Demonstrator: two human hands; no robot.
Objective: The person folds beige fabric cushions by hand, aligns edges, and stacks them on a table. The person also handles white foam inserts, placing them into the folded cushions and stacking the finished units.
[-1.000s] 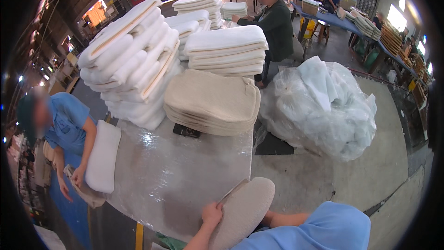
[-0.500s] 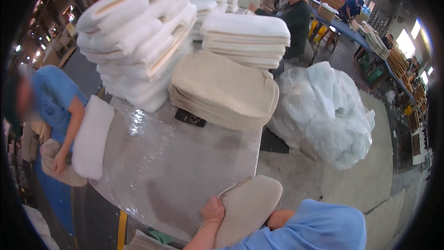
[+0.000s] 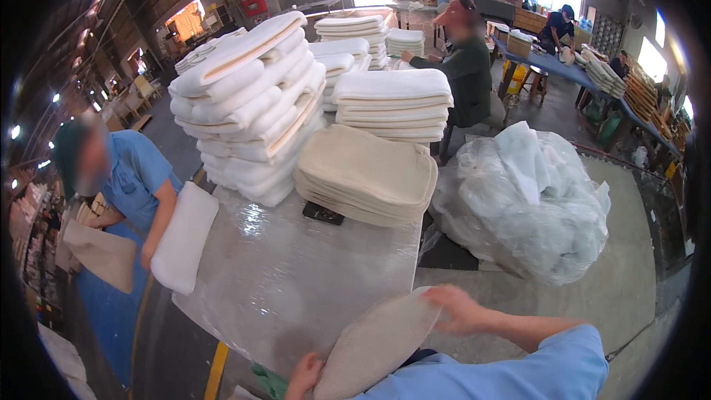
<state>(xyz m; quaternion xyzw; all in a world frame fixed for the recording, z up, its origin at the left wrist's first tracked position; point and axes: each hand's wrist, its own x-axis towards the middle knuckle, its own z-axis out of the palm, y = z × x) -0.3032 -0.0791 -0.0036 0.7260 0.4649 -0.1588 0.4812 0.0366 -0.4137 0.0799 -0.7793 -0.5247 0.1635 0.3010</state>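
Note:
A flat beige fabric cushion cover [image 3: 381,341] with rounded ends slants across the near edge of the plastic-covered table [image 3: 296,289]. Its upper right end is pinched by my right hand [image 3: 458,310], whose arm reaches in from the right in a blue sleeve. My left hand [image 3: 302,375] grips the lower left side of the same cover, its fingers curled at the edge. Farther back on the table lies a stack of beige covers [image 3: 366,170], and a small dark flat object [image 3: 323,212] pokes out beside its base.
Tall piles of white padding [image 3: 248,104] and a shorter white stack [image 3: 392,100] stand at the back. A big plastic bag of white material [image 3: 529,207] sits on the floor at right. At left, a person in blue [image 3: 137,167] handles another beige cover [image 3: 104,255] beside a white pad [image 3: 185,237].
My right hand has come out from behind the cover to its upper end. My left hand has slid down and left along it. The view has tilted up, and the co-worker's cover is lifted.

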